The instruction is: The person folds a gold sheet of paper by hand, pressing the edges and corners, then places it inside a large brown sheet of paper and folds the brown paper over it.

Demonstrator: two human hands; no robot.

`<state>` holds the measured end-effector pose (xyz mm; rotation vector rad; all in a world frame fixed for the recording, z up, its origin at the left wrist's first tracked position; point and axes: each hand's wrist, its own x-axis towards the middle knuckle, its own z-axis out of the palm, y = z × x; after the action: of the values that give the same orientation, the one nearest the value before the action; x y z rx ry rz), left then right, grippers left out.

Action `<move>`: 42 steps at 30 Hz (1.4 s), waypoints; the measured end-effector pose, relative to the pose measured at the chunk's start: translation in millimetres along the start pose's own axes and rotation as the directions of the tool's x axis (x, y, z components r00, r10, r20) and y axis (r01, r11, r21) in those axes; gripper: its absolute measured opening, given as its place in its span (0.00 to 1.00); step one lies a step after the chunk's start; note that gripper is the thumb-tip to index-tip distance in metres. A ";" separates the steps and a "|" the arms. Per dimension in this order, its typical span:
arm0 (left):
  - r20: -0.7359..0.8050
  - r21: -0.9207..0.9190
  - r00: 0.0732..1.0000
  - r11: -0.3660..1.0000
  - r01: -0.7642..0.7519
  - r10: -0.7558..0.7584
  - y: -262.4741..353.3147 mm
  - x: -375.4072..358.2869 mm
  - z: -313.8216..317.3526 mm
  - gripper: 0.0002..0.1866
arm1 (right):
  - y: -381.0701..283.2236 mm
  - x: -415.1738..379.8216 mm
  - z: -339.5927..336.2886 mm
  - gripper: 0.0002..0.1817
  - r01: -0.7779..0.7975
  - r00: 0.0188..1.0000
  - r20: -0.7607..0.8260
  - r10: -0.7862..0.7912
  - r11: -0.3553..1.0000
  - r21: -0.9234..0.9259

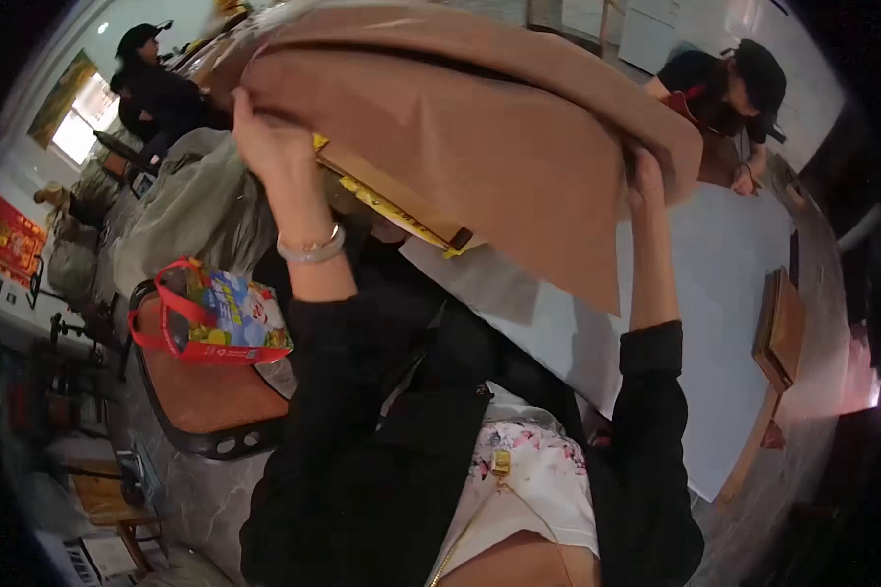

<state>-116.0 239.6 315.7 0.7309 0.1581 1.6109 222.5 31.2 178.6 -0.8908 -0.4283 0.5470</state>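
I hold a large sheet of brown paper [480, 127] up in front of me, and it is draped over a flat brown board with yellow tape [401, 201]. My left hand [269, 132], with a silver bracelet on its wrist, grips the paper's left edge. On the right edge my right hand [646, 181] grips the paper. Both arms are in black sleeves. The white table [724, 293] lies under and beyond the paper.
A chair with a brown seat [201, 396] holds a colourful red-handled bag [215, 318] at my left. A stack of brown boards [781, 328] lies on the table's right. One person in black sits at the far right [729, 83], another stands at the far left [157, 88].
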 end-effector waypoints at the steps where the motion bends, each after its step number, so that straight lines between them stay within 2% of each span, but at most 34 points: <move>1: -0.108 -0.019 0.989 0.994 0.103 -0.105 3.1 -17.4 -10.7 0.16 | -12.7 10.7 -1.3 0.16 0.050 0.999 0.008 -0.049 0.992 -0.117; 2: -0.096 0.031 0.989 0.992 0.119 -0.115 -1.8 -22.1 -47.1 0.16 | -26.2 12.1 -3.1 0.17 0.028 0.999 0.033 -0.022 0.979 -0.200; 4: -0.212 -0.027 0.951 0.974 0.226 -0.227 -18.6 -49.1 -93.2 0.17 | -46.6 4.7 -4.6 0.21 0.040 0.991 0.133 0.007 0.935 -0.352; 5: -0.207 -0.045 0.931 0.954 0.296 -0.299 -33.4 -66.1 -126.5 0.18 | -50.7 -3.0 -5.9 0.21 0.040 0.995 0.101 -0.004 0.931 -0.364; 6: -0.203 -0.062 0.908 0.930 0.362 -0.367 -43.5 -81.7 -149.7 0.20 | -53.3 -9.4 -7.3 0.22 -0.013 0.998 0.043 0.043 0.842 -0.539; 7: -0.371 -0.066 0.821 0.895 0.442 -0.433 -50.2 -106.6 -141.3 0.21 | -56.3 -15.1 -14.1 0.22 -0.082 0.996 -0.025 0.089 0.720 -0.689; 8: -0.527 -0.080 0.706 0.854 0.514 -0.474 -54.3 -130.9 -133.7 0.22 | -40.8 5.0 -54.8 0.28 -0.198 0.965 0.010 0.263 0.747 -0.635; 9: -0.466 -0.166 0.661 0.792 0.587 -0.588 -66.9 -149.7 -168.4 0.23 | -37.3 -0.2 -80.0 0.28 -0.209 0.966 -0.018 0.256 0.744 -0.635; 10: -0.394 -0.246 0.609 0.717 0.652 -0.689 -79.3 -167.3 -203.1 0.24 | -37.4 -7.0 -98.4 0.28 -0.150 0.960 0.064 0.271 0.698 -0.701; 11: -0.424 -0.199 0.576 0.692 0.694 -0.699 -80.1 -189.5 -204.2 0.24 | -38.0 -15.3 -117.6 0.29 -0.086 0.945 0.143 0.294 0.646 -0.759; 12: -0.457 -0.153 0.541 0.661 0.734 -0.706 -85.7 -215.3 -199.4 0.24 | -37.8 -28.9 -142.4 0.31 -0.119 0.950 0.124 0.286 0.701 -0.703; 13: -0.454 -0.157 0.523 0.643 0.750 -0.721 -86.7 -232.5 -190.1 0.24 | -56.7 -54.5 -137.0 0.32 -0.129 0.956 0.066 0.285 0.613 -0.779; 14: -0.503 -0.137 0.455 0.588 0.797 -0.735 -84.0 -246.6 -175.9 0.23 | -77.3 -74.9 -128.4 0.33 -0.144 0.960 0.008 0.281 0.516 -0.845; 15: -0.549 -0.119 0.387 0.528 0.841 -0.740 -85.5 -256.2 -167.3 0.23 | -77.2 -80.4 -165.3 0.35 -0.202 0.969 -0.121 0.213 0.412 -0.888; 16: -0.544 -0.123 0.372 0.510 0.851 -0.752 -91.0 -262.9 -167.0 0.23 | -88.5 -93.9 -172.3 0.35 -0.216 0.968 -0.141 0.208 0.404 -0.889; 18: -0.545 -0.215 0.191 0.356 0.909 -0.816 -101.9 -276.9 -171.3 0.20 | -107.0 -136.7 -185.1 0.39 -0.289 0.957 -0.229 0.176 0.558 -0.778; 19: -0.540 -0.214 0.175 0.336 0.917 -0.823 -107.5 -284.0 -177.5 0.20 | -112.8 -154.9 -194.2 0.39 -0.300 0.954 -0.249 0.168 0.554 -0.777; 21: -0.427 -0.257 0.120 0.247 0.934 -0.896 -116.8 -297.7 -189.6 0.19 | -125.3 -186.6 -216.5 0.42 -0.410 0.912 -0.365 0.187 0.413 -0.813; 23: -0.457 -0.232 0.075 0.200 0.952 -0.886 -118.2 -305.7 -190.3 0.19 | -106.5 -214.3 -285.3 0.42 -0.456 0.889 -0.417 0.189 0.457 -0.764; 25: -0.501 -0.202 0.025 0.145 0.969 -0.865 -117.0 -313.4 -187.9 0.20 | -103.2 -240.6 -289.2 0.43 -0.509 0.856 -0.475 0.205 0.502 -0.699; 27: -0.502 -0.113 0.105 0.185 0.976 -0.858 -108.8 -319.4 -183.3 0.22 | -95.5 -261.5 -276.7 0.42 -0.468 0.872 -0.449 0.192 0.592 -0.656; 28: -0.504 -0.105 0.093 0.168 0.980 -0.859 -101.2 -319.1 -175.5 0.22 | -92.0 -268.3 -268.8 0.42 -0.480 0.864 -0.466 0.191 0.594 -0.646; 30: -0.529 -0.072 0.097 0.159 0.985 -0.843 -88.1 -314.3 -161.1 0.24 | -83.6 -276.4 -257.0 0.40 -0.534 0.833 -0.522 0.182 0.506 -0.677; 31: -0.529 -0.063 0.095 0.151 0.987 -0.844 -86.7 -314.1 -169.2 0.24 | -74.9 -282.3 -256.6 0.40 -0.539 0.829 -0.530 0.180 0.512 -0.669; 33: -0.526 -0.062 0.060 0.108 0.992 -0.849 -86.7 -313.3 -204.9 0.25 | -59.0 -291.2 -259.3 0.39 -0.444 0.864 -0.503 0.001 0.469 -0.763; 34: -0.523 -0.054 0.057 0.100 0.994 -0.850 -86.3 -315.3 -233.5 0.25 | -60.7 -290.5 -256.5 0.39 -0.448 0.860 -0.511 -0.004 0.473 -0.759; 35: -0.096 -0.206 -0.046 -0.025 0.978 -0.994 -85.8 -317.3 -267.2 0.25 | -64.5 -288.0 -252.3 0.38 -0.419 0.881 -0.473 0.006 0.473 -0.775; 36: 0.360 -0.282 -0.097 -0.207 0.937 -0.928 -87.6 -315.0 -282.8 0.25 | -65.4 -284.1 -249.1 0.38 -0.388 0.900 -0.435 0.012 0.477 -0.789; 37: 0.364 -0.269 -0.108 -0.215 0.939 -0.925 -89.0 -314.5 -257.1 0.25 | -65.0 -277.9 -248.9 0.38 -0.389 0.897 -0.443 0.002 0.485 -0.784; 38: -0.142 -0.162 -0.116 -0.093 0.982 -0.983 -86.9 -318.4 -207.9 0.25 | -65.2 -269.6 -249.3 0.36 -0.323 0.915 -0.394 -0.087 0.425 -0.845; 39: -0.609 -0.003 -0.029 -0.033 0.999 -0.793 -84.9 -320.1 -176.9 0.26 | -65.0 -261.2 -247.9 0.35 -0.261 0.926 -0.337 -0.169 0.355 -0.897; 40: -0.607 0.003 -0.030 -0.039 0.999 -0.794 -84.6 -319.0 -169.7 0.26 | -65.9 -250.9 -238.6 0.35 -0.265 0.923 -0.343 -0.174 0.357 -0.895; 42: -0.631 0.119 0.018 -0.074 0.990 -0.776 -83.7 -316.5 -162.5 0.26 | -72.0 -224.9 -204.5 0.33 -0.040 0.927 -0.102 -0.361 0.177 -0.983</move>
<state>-132.5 10.6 31.5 0.4529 1.2512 0.1604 180.4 -266.7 94.9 -2.1747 -0.5686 -0.2278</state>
